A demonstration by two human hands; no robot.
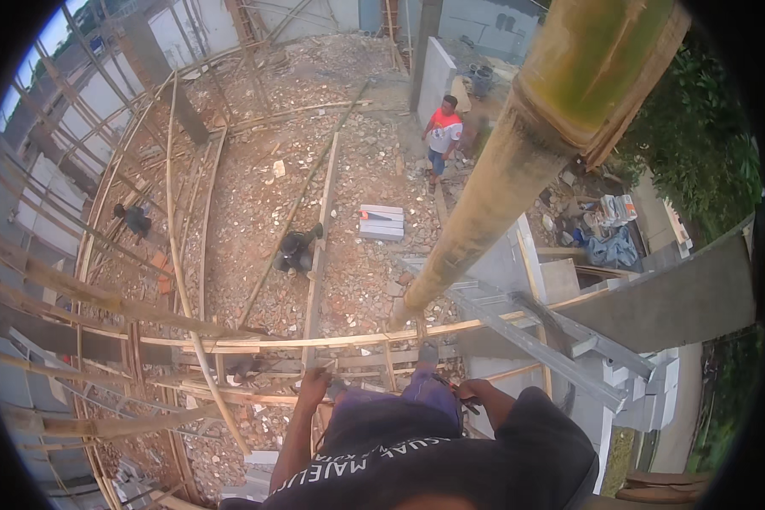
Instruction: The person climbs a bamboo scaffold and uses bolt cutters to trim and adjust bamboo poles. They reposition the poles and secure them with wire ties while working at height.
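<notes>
I stand high on narrow timbers, with rubble ground far below. My left hand (316,380) is closed beside the long pale wooden batten (374,339) that crosses in front of me. What it holds, if anything, is too small to make out. At my right hip, my right hand (474,389) is closed near a small dark and reddish object (469,406) whose kind I cannot tell. A thick bamboo pole (493,187) slants from the upper right down to the batten, close ahead of my feet.
A metal ladder (535,340) leans at my right, beside light blocks (654,391). Bamboo poles (177,238) and scaffolding stand left. Below, a person in a red and white shirt (443,136), two people in dark clothes (296,252) (133,221) and stacked pale blocks (382,226) are visible.
</notes>
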